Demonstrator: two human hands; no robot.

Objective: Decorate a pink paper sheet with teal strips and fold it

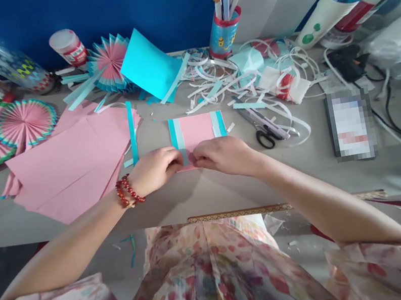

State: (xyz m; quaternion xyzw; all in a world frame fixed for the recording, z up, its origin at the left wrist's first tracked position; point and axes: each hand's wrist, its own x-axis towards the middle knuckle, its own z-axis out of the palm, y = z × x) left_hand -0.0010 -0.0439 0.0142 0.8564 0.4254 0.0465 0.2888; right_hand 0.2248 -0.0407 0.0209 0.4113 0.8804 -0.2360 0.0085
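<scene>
In front of me on the table lies a pink paper piece (197, 130) with blue and pale strips along its left and right sides. My left hand (157, 168) has its fingers curled at the paper's lower left. At the lower middle, the bent fingers of my right hand (222, 155) press together on the same paper. Both hands cover its near edge, so the fingertips are partly hidden. Left of the paper lies a narrow blue strip (132, 135). Black-handled scissors (265, 134) rest to the right beside a pale lilac cutter-like tool (275, 127).
Pink sheets (74, 155) are piled at left, near folded paper rosettes (26, 124). A bright blue sheet (150, 66) leans behind. Tangled paper strips (211, 79) lie at the back beside a pen cup (225, 33). A phone-like device (351, 125) and cables (398, 122) are at right.
</scene>
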